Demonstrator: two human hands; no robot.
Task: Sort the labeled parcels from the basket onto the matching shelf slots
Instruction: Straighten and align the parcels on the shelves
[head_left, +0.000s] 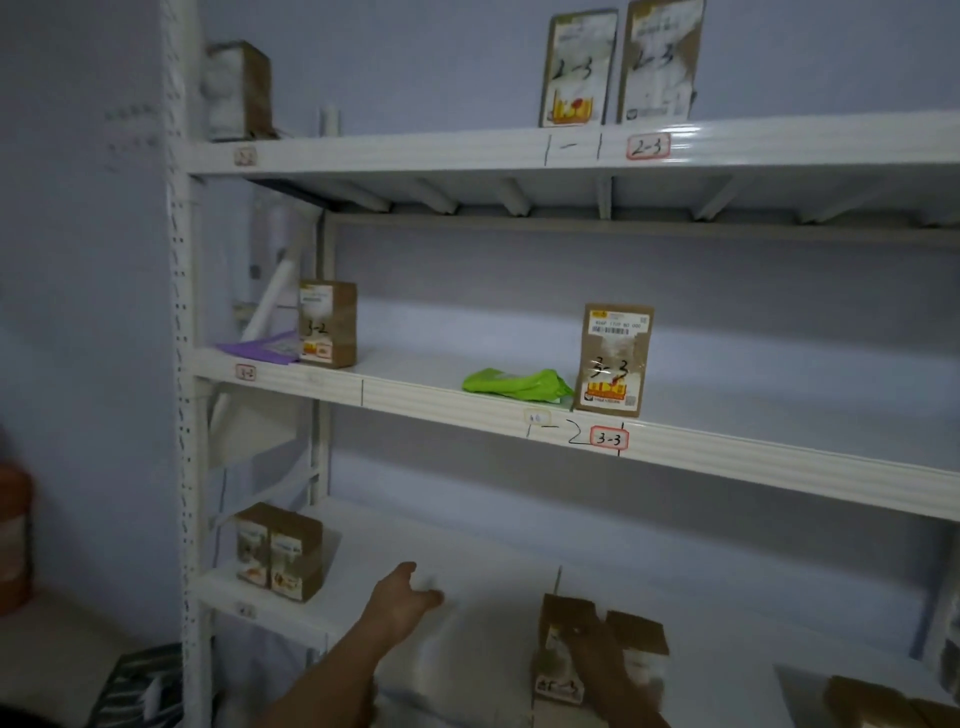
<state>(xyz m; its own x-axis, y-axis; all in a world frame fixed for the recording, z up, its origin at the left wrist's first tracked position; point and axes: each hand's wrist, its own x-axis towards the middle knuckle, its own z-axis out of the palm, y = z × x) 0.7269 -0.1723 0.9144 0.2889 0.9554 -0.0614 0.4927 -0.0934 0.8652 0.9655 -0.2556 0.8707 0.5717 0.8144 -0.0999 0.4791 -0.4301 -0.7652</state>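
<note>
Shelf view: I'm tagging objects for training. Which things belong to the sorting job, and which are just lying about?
Job: 3-3 box, 3-2 box, 2-3 boxes, 3-3 slot label, bottom-shelf box under the right hand, green bag.
Lying about: white tube, orange object.

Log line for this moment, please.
left hand: open over lowest shelf | right hand: on 4-3 box | grip: unclear

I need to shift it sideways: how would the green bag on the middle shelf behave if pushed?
The green bag lies flat and crumpled, so it is probably floppy and would bunch rather than slide. It looks thin, likely light. It lies right beside the 3-3 box, which it might nudge.
</note>
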